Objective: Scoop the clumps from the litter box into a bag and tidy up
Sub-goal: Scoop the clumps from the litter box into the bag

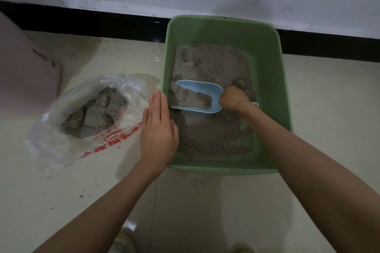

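Observation:
A green litter box (269,51) stands on the floor against the wall, with grey-brown litter (213,63) covering most of its bottom. My right hand (233,98) grips the handle of a light blue scoop (202,90), which lies low in the litter and holds a clump. My left hand (158,127) lies flat with straight fingers on the box's left rim. A clear plastic bag (61,135) with red print lies open on the floor to the left, and a heap of clumped litter (94,113) sits inside it.
A pink plastic object (24,74) stands at the far left. A black skirting board (102,20) runs along the white wall behind. Litter crumbs (82,195) are scattered on the beige tiled floor in front of the bag.

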Motion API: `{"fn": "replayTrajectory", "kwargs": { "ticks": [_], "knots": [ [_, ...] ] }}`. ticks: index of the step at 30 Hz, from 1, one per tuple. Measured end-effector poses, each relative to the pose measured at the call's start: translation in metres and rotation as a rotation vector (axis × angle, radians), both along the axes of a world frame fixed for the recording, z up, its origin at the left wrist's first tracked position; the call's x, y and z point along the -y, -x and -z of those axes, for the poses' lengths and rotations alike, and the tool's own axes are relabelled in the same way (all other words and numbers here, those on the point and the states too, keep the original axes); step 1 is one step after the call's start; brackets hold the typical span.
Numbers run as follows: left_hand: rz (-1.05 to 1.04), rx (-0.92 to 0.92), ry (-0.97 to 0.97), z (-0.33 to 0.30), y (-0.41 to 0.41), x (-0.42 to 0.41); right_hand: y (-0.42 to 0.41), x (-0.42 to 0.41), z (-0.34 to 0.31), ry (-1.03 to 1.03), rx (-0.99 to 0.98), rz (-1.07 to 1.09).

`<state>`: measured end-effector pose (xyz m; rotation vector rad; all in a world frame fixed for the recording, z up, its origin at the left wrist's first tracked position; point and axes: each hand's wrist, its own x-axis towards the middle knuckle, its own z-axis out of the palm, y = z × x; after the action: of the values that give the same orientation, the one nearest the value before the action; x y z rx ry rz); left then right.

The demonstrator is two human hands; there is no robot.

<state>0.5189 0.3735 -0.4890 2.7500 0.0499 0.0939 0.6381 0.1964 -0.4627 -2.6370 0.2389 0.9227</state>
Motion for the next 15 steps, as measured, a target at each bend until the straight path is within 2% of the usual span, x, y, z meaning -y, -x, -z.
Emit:
{"fn": "replayTrajectory", "kwargs": {
  "ticks": [4, 10, 15],
  "knots": [
    [0.003, 0.005, 0.003, 0.000, 0.000, 0.000, -0.007, 0.005, 0.006, -0.033, -0.004, 0.003],
    [0.004, 0.001, 0.010, 0.000, 0.000, 0.000, -0.007, 0.011, 0.007, -0.239, -0.067, 0.103],
    [-0.001, -0.013, 0.016, 0.000, 0.000, 0.000, -0.001, 0.014, -0.002, -0.312, -0.064, 0.129]
  ]
}}
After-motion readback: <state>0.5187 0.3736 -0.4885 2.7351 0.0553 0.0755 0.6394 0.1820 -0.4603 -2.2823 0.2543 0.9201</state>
